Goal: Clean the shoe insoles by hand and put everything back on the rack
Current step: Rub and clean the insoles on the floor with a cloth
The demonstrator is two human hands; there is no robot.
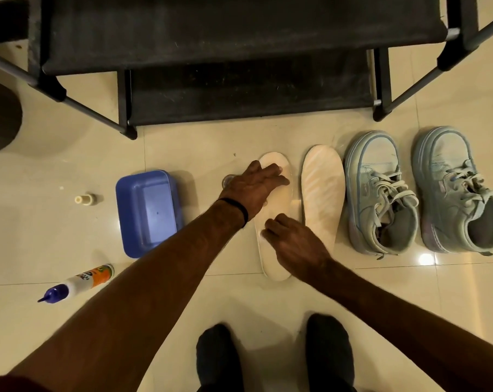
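Left hand: your left hand [253,188] lies flat, fingers spread, pressing the toe half of the pale cream foam insole [273,250] on the floor.
Right hand: your right hand [293,241] rests on the same insole's middle, fingers loosely bent, gripping nothing (fingertips blurred).
Second insole: the streaked cream insole [323,193] lies just beside, apart by a narrow gap.
Shoes: two pale blue lace-up sneakers [381,193] stand right of it, openings showing only lining.
Container: the blue plastic tub [147,210] sits left; contents unclear.
Edges: black fabric shoe rack [239,89] ahead; bare tile between.
Floor: glossy cream tiles [55,236], a white squeeze bottle [81,282] lying far left.
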